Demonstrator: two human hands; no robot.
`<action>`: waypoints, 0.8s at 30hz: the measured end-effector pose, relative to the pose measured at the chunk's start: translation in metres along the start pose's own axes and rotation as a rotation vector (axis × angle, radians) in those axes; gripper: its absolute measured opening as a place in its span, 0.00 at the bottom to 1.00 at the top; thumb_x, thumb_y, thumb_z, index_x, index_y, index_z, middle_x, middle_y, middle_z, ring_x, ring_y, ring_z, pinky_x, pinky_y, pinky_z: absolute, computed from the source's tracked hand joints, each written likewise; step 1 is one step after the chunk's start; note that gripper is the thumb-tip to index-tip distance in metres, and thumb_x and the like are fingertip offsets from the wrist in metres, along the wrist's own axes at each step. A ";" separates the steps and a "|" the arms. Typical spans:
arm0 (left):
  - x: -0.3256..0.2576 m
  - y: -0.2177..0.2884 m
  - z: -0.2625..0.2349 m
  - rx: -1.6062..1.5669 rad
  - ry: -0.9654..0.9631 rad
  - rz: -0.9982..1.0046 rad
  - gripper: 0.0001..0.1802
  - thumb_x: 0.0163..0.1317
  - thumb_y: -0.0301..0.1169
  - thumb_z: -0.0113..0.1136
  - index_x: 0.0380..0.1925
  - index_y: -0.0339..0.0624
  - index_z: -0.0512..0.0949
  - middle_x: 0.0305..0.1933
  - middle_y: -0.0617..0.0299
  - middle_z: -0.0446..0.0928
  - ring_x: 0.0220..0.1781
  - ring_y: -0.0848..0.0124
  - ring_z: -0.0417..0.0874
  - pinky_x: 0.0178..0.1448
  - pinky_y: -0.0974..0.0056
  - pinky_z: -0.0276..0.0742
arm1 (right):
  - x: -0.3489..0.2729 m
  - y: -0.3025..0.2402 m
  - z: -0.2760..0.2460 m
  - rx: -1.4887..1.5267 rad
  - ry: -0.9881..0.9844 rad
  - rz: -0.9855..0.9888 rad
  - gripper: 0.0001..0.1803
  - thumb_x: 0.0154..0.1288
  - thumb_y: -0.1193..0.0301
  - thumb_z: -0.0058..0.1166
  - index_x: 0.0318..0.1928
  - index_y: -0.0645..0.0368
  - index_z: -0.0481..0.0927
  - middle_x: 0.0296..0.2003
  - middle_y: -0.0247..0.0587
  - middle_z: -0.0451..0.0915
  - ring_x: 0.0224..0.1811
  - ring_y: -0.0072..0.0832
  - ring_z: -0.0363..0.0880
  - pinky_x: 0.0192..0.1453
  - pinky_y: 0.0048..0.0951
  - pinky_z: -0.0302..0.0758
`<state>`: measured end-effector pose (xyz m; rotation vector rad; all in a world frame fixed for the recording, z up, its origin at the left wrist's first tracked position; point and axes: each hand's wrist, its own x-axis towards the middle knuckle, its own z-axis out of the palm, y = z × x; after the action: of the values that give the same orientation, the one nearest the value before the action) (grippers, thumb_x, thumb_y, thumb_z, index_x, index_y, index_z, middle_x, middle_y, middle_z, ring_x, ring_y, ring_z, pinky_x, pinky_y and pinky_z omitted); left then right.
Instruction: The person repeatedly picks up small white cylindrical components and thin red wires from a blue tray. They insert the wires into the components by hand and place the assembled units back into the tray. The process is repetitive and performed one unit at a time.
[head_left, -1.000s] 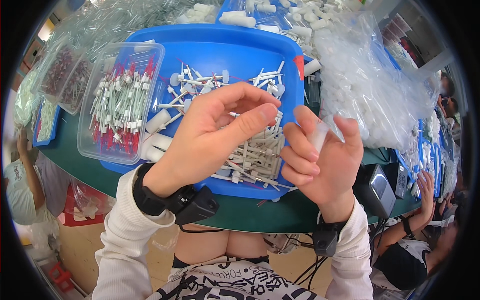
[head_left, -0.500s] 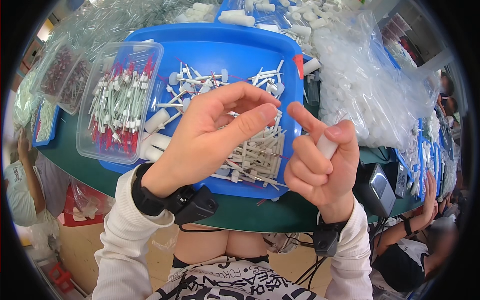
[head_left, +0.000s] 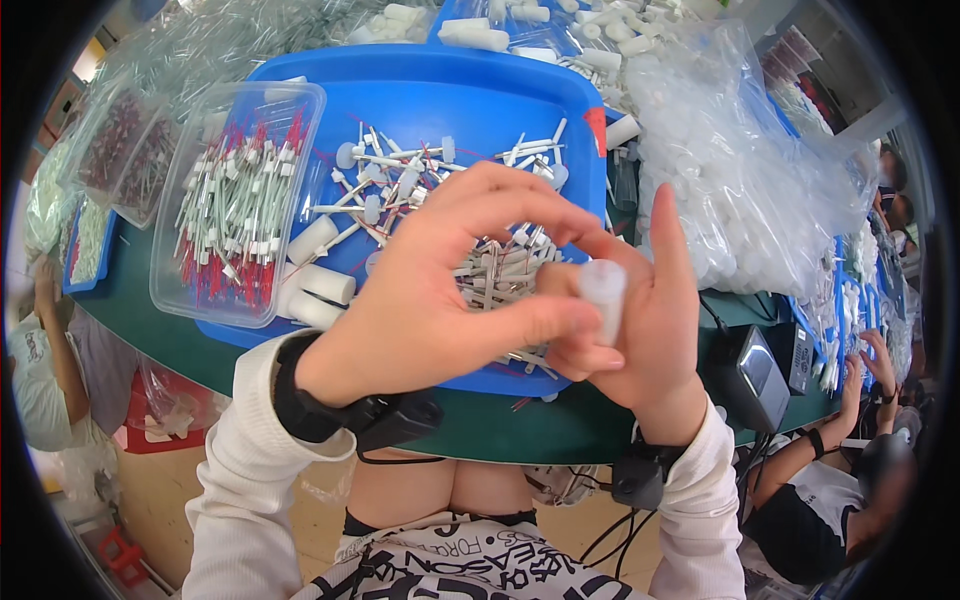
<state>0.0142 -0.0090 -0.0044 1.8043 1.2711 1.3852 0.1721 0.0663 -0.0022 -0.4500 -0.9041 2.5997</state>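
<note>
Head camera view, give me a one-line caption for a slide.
Both hands meet above a blue tray of small white parts, the right hand holding a white tube and the left hand touching it.

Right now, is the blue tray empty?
No, the blue tray holds a scattered pile of thin white sticks and some white tubes.

White tube [head_left: 603,296] (right hand [head_left: 640,320])

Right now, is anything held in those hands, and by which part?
The right hand holds a small white tube by its lower part; its top sticks out. The left hand touches it; whether it grips cannot be told.
</note>
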 end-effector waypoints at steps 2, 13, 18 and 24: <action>-0.001 -0.001 0.004 0.145 -0.031 0.068 0.21 0.46 0.25 0.65 0.44 0.40 0.75 0.45 0.60 0.71 0.48 0.71 0.72 0.49 0.66 0.66 | 0.000 0.005 0.006 -0.153 0.168 -0.058 0.34 0.64 0.38 0.19 0.45 0.57 0.61 0.25 0.41 0.71 0.12 0.20 0.61 0.15 0.19 0.57; 0.002 0.002 0.002 -0.373 0.288 -0.002 0.16 0.47 0.11 0.58 0.39 0.29 0.74 0.42 0.53 0.73 0.46 0.67 0.76 0.50 0.64 0.77 | -0.010 -0.012 -0.006 -0.930 0.168 -0.862 0.10 0.58 0.82 0.49 0.41 0.69 0.70 0.40 0.44 0.74 0.39 0.23 0.75 0.43 0.22 0.71; -0.001 -0.004 -0.001 -0.271 0.302 0.022 0.17 0.47 0.11 0.58 0.40 0.26 0.73 0.41 0.51 0.74 0.43 0.66 0.78 0.50 0.64 0.77 | -0.007 -0.010 -0.007 -0.893 0.243 -0.821 0.05 0.56 0.83 0.53 0.35 0.70 0.76 0.36 0.42 0.77 0.37 0.22 0.76 0.40 0.19 0.72; 0.001 -0.006 -0.005 -0.245 0.290 0.009 0.19 0.46 0.12 0.60 0.41 0.26 0.72 0.40 0.52 0.75 0.44 0.67 0.78 0.50 0.65 0.77 | -0.001 -0.008 -0.016 -0.808 0.231 -0.736 0.06 0.58 0.80 0.53 0.36 0.71 0.75 0.36 0.44 0.78 0.37 0.25 0.78 0.42 0.23 0.75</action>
<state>0.0076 -0.0066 -0.0071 1.4863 1.1712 1.7724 0.1814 0.0804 -0.0084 -0.4741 -1.6329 1.4314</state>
